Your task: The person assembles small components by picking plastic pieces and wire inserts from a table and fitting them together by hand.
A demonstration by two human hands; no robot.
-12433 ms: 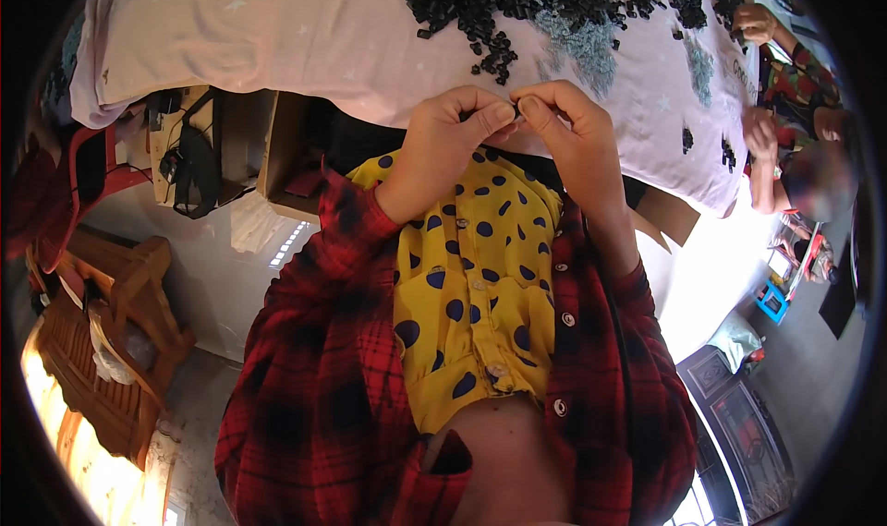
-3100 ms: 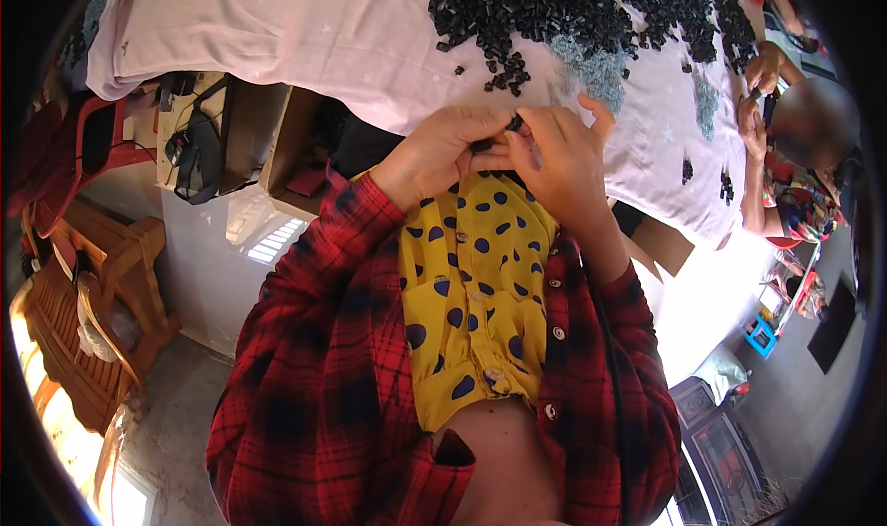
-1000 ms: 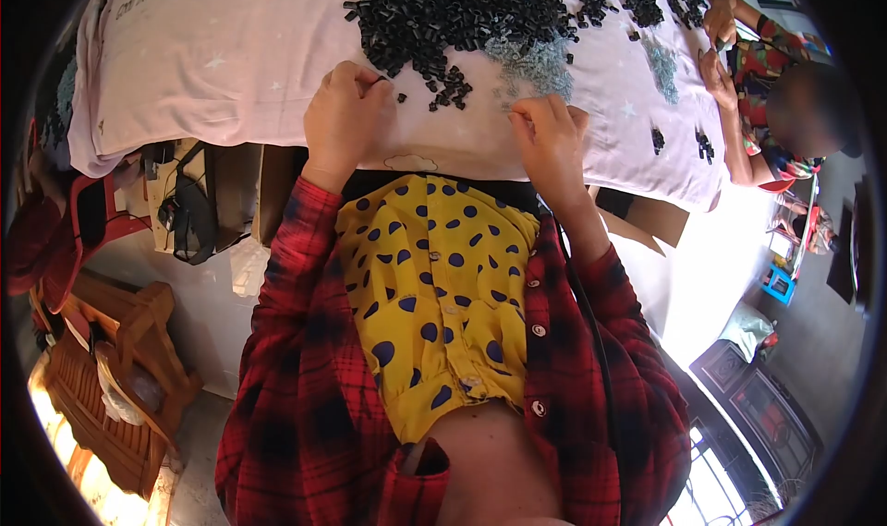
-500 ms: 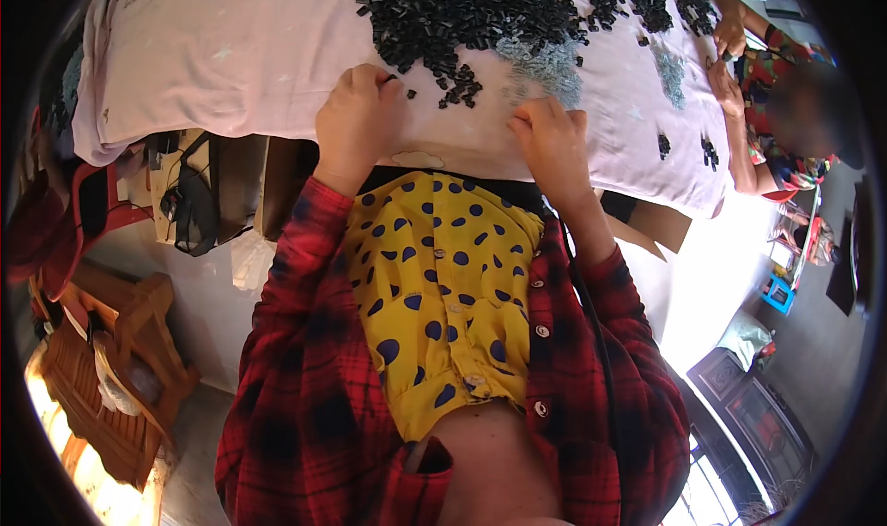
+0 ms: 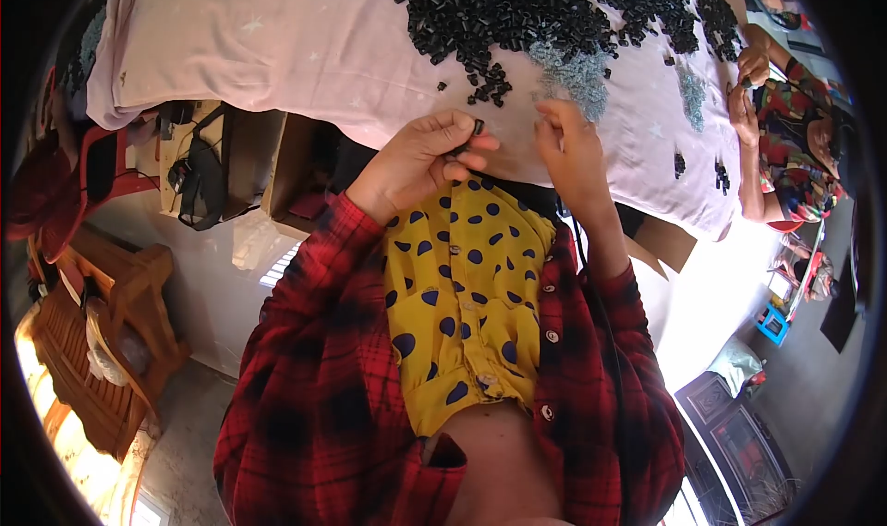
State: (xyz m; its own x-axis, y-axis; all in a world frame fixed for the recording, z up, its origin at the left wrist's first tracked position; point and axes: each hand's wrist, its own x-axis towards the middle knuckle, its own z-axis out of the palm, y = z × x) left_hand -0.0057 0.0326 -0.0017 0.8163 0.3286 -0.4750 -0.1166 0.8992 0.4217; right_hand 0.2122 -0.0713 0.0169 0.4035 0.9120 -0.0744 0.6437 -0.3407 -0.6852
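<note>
My left hand (image 5: 427, 149) is turned partly palm up, above the near edge of the pink cloth. Between its thumb and forefinger sits a small black tube-like piece (image 5: 478, 127), and something dark shows among the curled fingers. To the right, my right hand (image 5: 575, 152) has its fingertips drawn together in a pinch; whatever is in them is too small to make out. Just beyond it lies a heap of tiny grey-blue pieces (image 5: 579, 78). A large pile of black pieces (image 5: 499, 18) spreads over the far part of the cloth.
The pink cloth (image 5: 277, 64) covers the work surface. At the right, another person's hands (image 5: 747, 92) work near a second small grey-blue heap (image 5: 691, 96) and a few black pieces (image 5: 722, 175). Open boxes (image 5: 296, 170) stand beneath the surface, with a red chair (image 5: 102, 180) at left.
My left hand has moved right and toward my body, turning so the black piece shows. My right hand has shifted slightly right and away from the grey-blue heap. The whole view has shifted somewhat.
</note>
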